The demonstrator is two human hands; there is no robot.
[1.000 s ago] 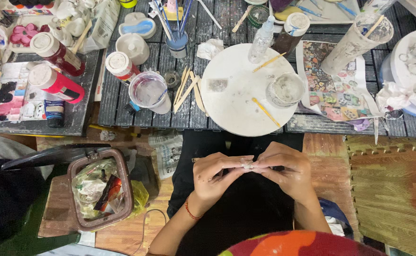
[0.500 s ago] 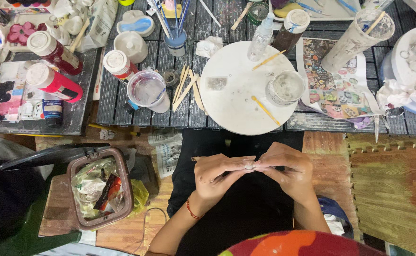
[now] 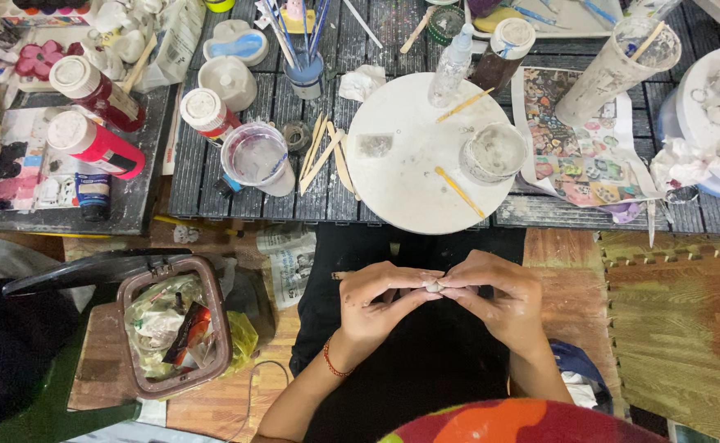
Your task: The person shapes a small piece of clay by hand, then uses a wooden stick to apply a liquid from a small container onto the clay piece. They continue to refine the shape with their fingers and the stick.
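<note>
My left hand [image 3: 376, 299] and my right hand [image 3: 495, 295] meet over my lap, in front of the table edge. Between their fingertips they pinch a small pale lump of clay [image 3: 435, 285]. A thin stick [image 3: 345, 276] pokes out to the left behind my left hand's fingers. A red string bracelet [image 3: 333, 363] circles my left wrist. Just beyond my hands lies a round white board [image 3: 413, 176] with a yellow stick [image 3: 459, 192] and a clay-smeared glass cup [image 3: 493, 152] on it.
The dark slatted table [image 3: 344, 209] holds paint bottles [image 3: 93, 141], a cup of cloudy water [image 3: 256, 157], wooden sticks [image 3: 325, 156], a brush jar [image 3: 305, 74] and a spray bottle [image 3: 452, 67]. A bin of rubbish [image 3: 173, 326] stands at lower left. A foam mat [image 3: 680, 328] lies to the right.
Both hands have stayed together on the clay lump, with only slight finger shifts. Nothing on the table has moved.
</note>
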